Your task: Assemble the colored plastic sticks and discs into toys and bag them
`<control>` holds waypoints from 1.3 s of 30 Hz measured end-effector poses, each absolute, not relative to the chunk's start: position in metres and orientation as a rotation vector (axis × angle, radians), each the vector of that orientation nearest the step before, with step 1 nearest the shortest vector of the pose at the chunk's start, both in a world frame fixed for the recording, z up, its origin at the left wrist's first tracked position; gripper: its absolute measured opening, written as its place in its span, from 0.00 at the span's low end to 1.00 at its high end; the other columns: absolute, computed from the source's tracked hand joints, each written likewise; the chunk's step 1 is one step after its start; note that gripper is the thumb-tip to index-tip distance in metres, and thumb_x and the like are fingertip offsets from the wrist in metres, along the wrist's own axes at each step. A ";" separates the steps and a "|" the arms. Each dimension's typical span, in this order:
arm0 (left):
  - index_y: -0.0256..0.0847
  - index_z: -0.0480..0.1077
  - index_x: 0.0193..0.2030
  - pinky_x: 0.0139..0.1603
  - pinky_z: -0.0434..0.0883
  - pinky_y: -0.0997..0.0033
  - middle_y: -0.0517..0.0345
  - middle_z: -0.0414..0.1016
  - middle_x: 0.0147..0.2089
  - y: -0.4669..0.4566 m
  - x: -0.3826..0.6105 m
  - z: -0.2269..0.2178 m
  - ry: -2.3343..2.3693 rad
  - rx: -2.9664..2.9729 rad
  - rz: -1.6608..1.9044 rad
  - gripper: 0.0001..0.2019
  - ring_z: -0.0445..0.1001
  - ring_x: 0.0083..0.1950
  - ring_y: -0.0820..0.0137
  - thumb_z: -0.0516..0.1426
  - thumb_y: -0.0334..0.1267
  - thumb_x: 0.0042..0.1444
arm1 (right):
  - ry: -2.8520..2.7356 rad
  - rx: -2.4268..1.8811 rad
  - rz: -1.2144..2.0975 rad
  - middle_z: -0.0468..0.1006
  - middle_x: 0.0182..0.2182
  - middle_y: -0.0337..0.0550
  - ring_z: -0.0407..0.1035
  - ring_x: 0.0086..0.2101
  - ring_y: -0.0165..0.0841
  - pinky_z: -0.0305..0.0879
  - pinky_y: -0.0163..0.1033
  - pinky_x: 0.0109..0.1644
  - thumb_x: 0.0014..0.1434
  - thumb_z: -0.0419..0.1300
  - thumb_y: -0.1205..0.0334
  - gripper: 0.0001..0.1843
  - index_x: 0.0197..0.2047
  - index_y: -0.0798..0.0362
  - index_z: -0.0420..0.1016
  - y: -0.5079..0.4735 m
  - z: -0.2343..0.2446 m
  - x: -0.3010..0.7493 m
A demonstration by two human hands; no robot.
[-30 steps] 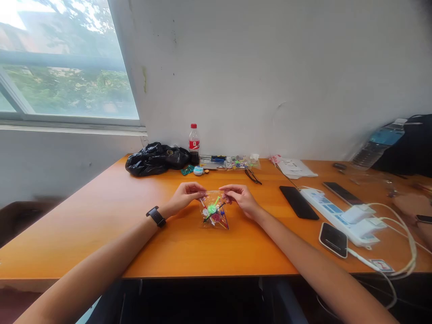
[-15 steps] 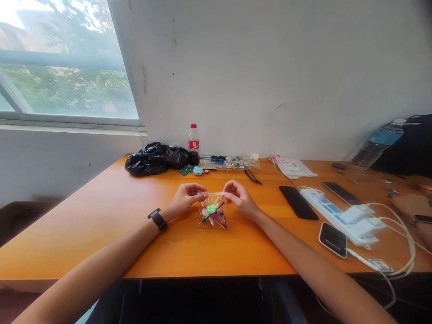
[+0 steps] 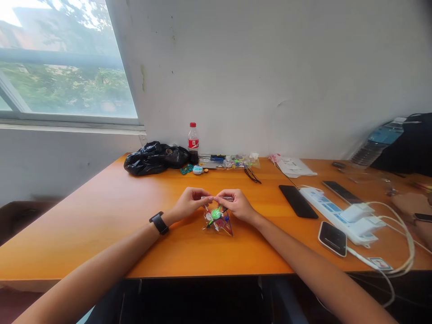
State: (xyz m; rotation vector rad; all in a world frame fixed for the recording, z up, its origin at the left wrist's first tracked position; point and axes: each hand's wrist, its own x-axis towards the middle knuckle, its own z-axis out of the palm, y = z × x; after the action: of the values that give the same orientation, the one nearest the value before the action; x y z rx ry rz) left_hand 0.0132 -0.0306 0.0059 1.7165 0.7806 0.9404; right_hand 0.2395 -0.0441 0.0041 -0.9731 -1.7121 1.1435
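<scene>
A small clear plastic bag (image 3: 218, 220) with colourful small parts inside stands on the orange table (image 3: 101, 216). My left hand (image 3: 191, 202), with a black watch on its wrist, pinches the bag's top edge from the left. My right hand (image 3: 236, 204) pinches the same top edge from the right. The fingertips of both hands nearly touch at the middle of that edge.
At the back lie a black plastic bag (image 3: 153, 157), a red-capped bottle (image 3: 193, 141), bagged small parts (image 3: 232, 162) and papers (image 3: 293, 167). To the right are three phones (image 3: 299, 201) (image 3: 332, 238) (image 3: 342, 192), a white power strip (image 3: 340, 216) with cables, and a water bottle (image 3: 378, 144).
My two hands have slid together along the bag's top edge, from its corners to its middle. The bag has shifted slightly toward me.
</scene>
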 end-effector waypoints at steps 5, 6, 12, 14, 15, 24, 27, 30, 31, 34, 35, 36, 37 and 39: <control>0.35 0.84 0.41 0.34 0.73 0.71 0.49 0.84 0.35 -0.025 0.011 0.002 0.762 1.719 0.896 0.20 0.79 0.32 0.67 0.69 0.53 0.57 | -1.753 -0.973 1.123 0.82 0.30 0.43 0.74 0.30 0.34 0.69 0.38 0.36 0.57 0.73 0.43 0.21 0.35 0.55 0.85 -0.040 0.004 0.245; 0.35 0.84 0.41 0.33 0.73 0.71 0.49 0.84 0.34 -0.024 0.010 0.001 0.765 1.737 0.892 0.20 0.78 0.32 0.67 0.69 0.53 0.57 | -1.759 -0.978 1.129 0.82 0.30 0.43 0.73 0.30 0.34 0.69 0.38 0.35 0.56 0.73 0.43 0.21 0.35 0.55 0.85 -0.039 0.004 0.247; 0.36 0.83 0.39 0.31 0.71 0.71 0.50 0.83 0.33 -0.012 0.003 -0.001 0.818 1.825 0.906 0.19 0.77 0.30 0.68 0.68 0.54 0.58 | -1.746 -1.009 1.174 0.78 0.24 0.41 0.69 0.23 0.29 0.65 0.35 0.28 0.55 0.74 0.43 0.22 0.35 0.56 0.81 -0.032 0.007 0.255; 0.36 0.82 0.38 0.32 0.71 0.71 0.50 0.83 0.33 -0.009 0.001 -0.004 0.843 1.858 0.917 0.19 0.76 0.30 0.67 0.68 0.53 0.58 | -1.743 -1.003 1.174 0.79 0.25 0.40 0.67 0.22 0.28 0.63 0.35 0.27 0.55 0.73 0.42 0.22 0.36 0.55 0.80 -0.030 0.005 0.256; 0.36 0.82 0.39 0.32 0.71 0.71 0.51 0.83 0.33 -0.008 0.000 -0.005 0.851 1.877 0.915 0.19 0.76 0.30 0.67 0.67 0.53 0.59 | -1.742 -0.999 1.176 0.79 0.26 0.40 0.67 0.22 0.28 0.63 0.34 0.27 0.56 0.73 0.42 0.22 0.36 0.55 0.79 -0.029 0.003 0.256; 0.38 0.78 0.43 0.34 0.65 0.73 0.57 0.79 0.34 -0.017 0.002 -0.005 0.885 2.255 0.817 0.18 0.70 0.32 0.70 0.53 0.49 0.71 | -1.786 -1.021 1.167 0.78 0.28 0.39 0.68 0.22 0.28 0.64 0.34 0.26 0.61 0.69 0.42 0.22 0.38 0.54 0.76 -0.032 -0.005 0.255; 0.37 0.75 0.42 0.35 0.65 0.73 0.58 0.77 0.35 -0.021 0.000 0.000 0.866 2.270 0.782 0.16 0.69 0.33 0.71 0.52 0.46 0.71 | -1.802 -1.010 1.171 0.78 0.28 0.39 0.69 0.23 0.28 0.65 0.34 0.26 0.60 0.69 0.42 0.22 0.39 0.54 0.77 -0.033 -0.004 0.255; 0.37 0.75 0.42 0.35 0.65 0.74 0.58 0.77 0.35 -0.026 0.001 0.004 0.823 2.242 0.754 0.16 0.69 0.33 0.72 0.53 0.48 0.71 | -1.796 -0.990 1.205 0.77 0.28 0.38 0.69 0.23 0.27 0.65 0.33 0.26 0.60 0.70 0.42 0.21 0.39 0.54 0.77 -0.036 -0.006 0.251; 0.36 0.75 0.42 0.35 0.65 0.74 0.59 0.76 0.34 -0.027 0.002 0.004 0.813 2.225 0.752 0.17 0.68 0.33 0.72 0.53 0.49 0.71 | -1.794 -0.985 1.223 0.77 0.28 0.38 0.69 0.22 0.27 0.65 0.33 0.26 0.61 0.70 0.42 0.21 0.39 0.53 0.77 -0.037 -0.007 0.250; 0.35 0.77 0.40 0.32 0.62 0.75 0.60 0.73 0.30 -0.028 0.005 0.000 0.830 2.204 0.762 0.21 0.65 0.31 0.73 0.54 0.52 0.71 | -1.808 -0.977 1.261 0.77 0.27 0.37 0.69 0.21 0.27 0.65 0.33 0.25 0.61 0.69 0.43 0.21 0.39 0.54 0.77 -0.041 -0.009 0.245; 0.35 0.77 0.39 0.31 0.61 0.76 0.61 0.72 0.29 -0.027 0.006 -0.002 0.849 2.207 0.763 0.21 0.64 0.30 0.74 0.54 0.52 0.71 | -1.819 -0.977 1.261 0.77 0.27 0.37 0.69 0.21 0.27 0.65 0.33 0.24 0.61 0.69 0.43 0.21 0.39 0.54 0.77 -0.041 -0.009 0.244; 0.35 0.78 0.38 0.31 0.61 0.76 0.61 0.71 0.28 -0.025 0.006 -0.004 0.870 2.211 0.761 0.22 0.64 0.30 0.74 0.55 0.52 0.70 | -1.831 -0.981 1.257 0.77 0.27 0.37 0.69 0.21 0.27 0.64 0.32 0.24 0.62 0.68 0.43 0.21 0.39 0.54 0.78 -0.042 -0.008 0.244; 0.35 0.79 0.38 0.31 0.60 0.76 0.61 0.71 0.27 -0.023 0.006 -0.006 0.887 2.212 0.755 0.22 0.63 0.30 0.74 0.56 0.53 0.70 | -1.842 -0.988 1.254 0.77 0.27 0.37 0.69 0.20 0.27 0.64 0.32 0.23 0.62 0.68 0.43 0.21 0.39 0.54 0.78 -0.041 -0.007 0.244; 0.35 0.80 0.38 0.30 0.59 0.76 0.62 0.70 0.26 -0.017 0.004 -0.008 0.905 2.220 0.739 0.22 0.62 0.28 0.75 0.57 0.53 0.69 | -1.858 -1.005 1.264 0.77 0.26 0.37 0.69 0.19 0.26 0.63 0.32 0.23 0.62 0.69 0.43 0.21 0.39 0.55 0.79 -0.041 -0.003 0.247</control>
State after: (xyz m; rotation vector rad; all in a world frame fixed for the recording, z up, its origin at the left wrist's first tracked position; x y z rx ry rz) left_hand 0.0045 -0.0175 -0.0080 2.2200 0.9049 0.7391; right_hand 0.2469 -0.0406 -0.0035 -1.0050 -1.8582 1.2644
